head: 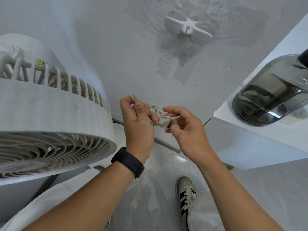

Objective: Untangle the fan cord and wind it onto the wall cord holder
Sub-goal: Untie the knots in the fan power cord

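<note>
A white fan [50, 114] stands at the left on a white surface. Its pale cord [155, 110] is knotted in loops between my two hands, with the grey plug [163, 122] at the tangle. My left hand [138, 120], with a black watch on the wrist, grips a bunch of cord, one end sticking up past the thumb. My right hand [185, 129] pinches the cord and plug from the right. High on the wall ahead is the white cord holder [187, 29], taped in place, with no cord on it.
A smoky glass jug [270, 90] stands on a white shelf [260, 130] at the right, close to my right arm. Below are a glossy floor and my shoe [186, 194]. The bare wall lies between my hands and the holder.
</note>
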